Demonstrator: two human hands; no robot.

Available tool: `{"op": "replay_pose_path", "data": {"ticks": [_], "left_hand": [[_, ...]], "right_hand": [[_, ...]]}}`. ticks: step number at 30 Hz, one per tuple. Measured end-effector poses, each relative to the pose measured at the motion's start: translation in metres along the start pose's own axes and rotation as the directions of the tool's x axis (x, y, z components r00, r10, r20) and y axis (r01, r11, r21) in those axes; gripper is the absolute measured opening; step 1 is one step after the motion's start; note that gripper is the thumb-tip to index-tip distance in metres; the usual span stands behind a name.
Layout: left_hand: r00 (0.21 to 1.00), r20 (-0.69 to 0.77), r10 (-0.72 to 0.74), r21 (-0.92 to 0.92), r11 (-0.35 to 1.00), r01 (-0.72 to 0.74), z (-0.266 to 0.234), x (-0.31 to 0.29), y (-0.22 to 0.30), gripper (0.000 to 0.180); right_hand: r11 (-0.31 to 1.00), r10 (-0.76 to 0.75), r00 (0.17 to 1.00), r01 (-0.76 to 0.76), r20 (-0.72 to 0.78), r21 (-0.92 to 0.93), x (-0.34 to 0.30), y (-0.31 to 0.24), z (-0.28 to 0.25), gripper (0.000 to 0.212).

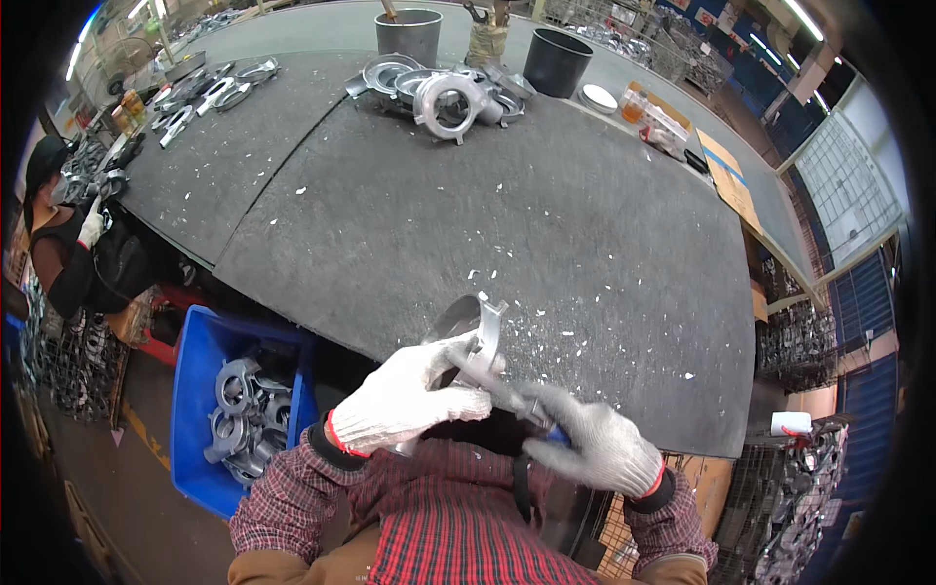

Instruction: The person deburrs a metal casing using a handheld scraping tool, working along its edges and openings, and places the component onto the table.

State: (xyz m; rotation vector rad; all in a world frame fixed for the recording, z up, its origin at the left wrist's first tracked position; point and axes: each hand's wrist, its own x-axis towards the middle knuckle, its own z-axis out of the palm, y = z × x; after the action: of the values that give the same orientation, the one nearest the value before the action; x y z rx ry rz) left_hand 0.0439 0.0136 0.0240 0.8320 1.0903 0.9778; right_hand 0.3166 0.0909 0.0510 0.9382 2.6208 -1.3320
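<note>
Near the front edge of the table, my left hand point(414, 395) in a white knit glove is closed around a silver cast-metal ring part point(487, 334). The part is tilted up, its curved rim rising above my fingers. My right hand point(595, 444), gloved the same way, is closed on a blue-handled hand tool point(505, 392) with a long flat grey blade. The blade lies against or just in front of the part beside my left fingers; blur hides the exact contact. The lower side of the part is hidden by my left hand.
Metal chips dot the dark table point(390, 224). Similar castings point(453, 102) are piled at its far side, near two dark buckets point(558, 63). A blue bin point(190, 409) with finished-looking castings stands at lower left. A co-worker point(68, 234) sits at far left. Cardboard point(729, 180) lies at right.
</note>
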Motion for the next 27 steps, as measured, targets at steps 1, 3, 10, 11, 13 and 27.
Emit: {"op": "replay_pose_path", "data": {"ticks": [1,3,10,11,13,27], "left_hand": [[0.998,-0.006,-0.055,-0.005,0.998,0.055,-0.001,0.000,0.001,0.047],[0.999,-0.011,-0.043,-0.064,0.997,0.043,-0.006,0.003,-0.006,0.037],[0.935,0.257,-0.245,0.290,0.942,0.168,-0.033,0.013,0.019,0.067],[0.933,0.255,-0.252,0.291,0.941,0.175,-0.033,0.013,0.020,0.067],[0.924,0.270,-0.271,0.185,0.956,0.227,-0.032,0.013,0.022,0.065],[0.888,0.215,0.406,0.639,0.629,-0.442,-0.021,-0.001,-0.001,0.080]], "right_hand": [[0.999,0.008,0.998,-0.012,-0.063,-0.052,0.003,0.000,0.001,0.069],[0.995,0.019,0.992,-0.031,-0.122,-0.098,0.002,0.003,0.004,0.069],[0.871,-0.088,0.983,-0.003,-0.161,-0.490,0.000,-0.014,0.006,0.065],[0.837,-0.065,0.985,-0.034,-0.161,-0.546,0.000,-0.016,0.007,0.064],[0.826,-0.107,0.964,-0.051,-0.245,-0.561,-0.002,-0.013,0.010,0.065],[0.990,-0.084,0.985,0.065,0.148,0.128,-0.002,0.008,-0.009,0.063]]}}
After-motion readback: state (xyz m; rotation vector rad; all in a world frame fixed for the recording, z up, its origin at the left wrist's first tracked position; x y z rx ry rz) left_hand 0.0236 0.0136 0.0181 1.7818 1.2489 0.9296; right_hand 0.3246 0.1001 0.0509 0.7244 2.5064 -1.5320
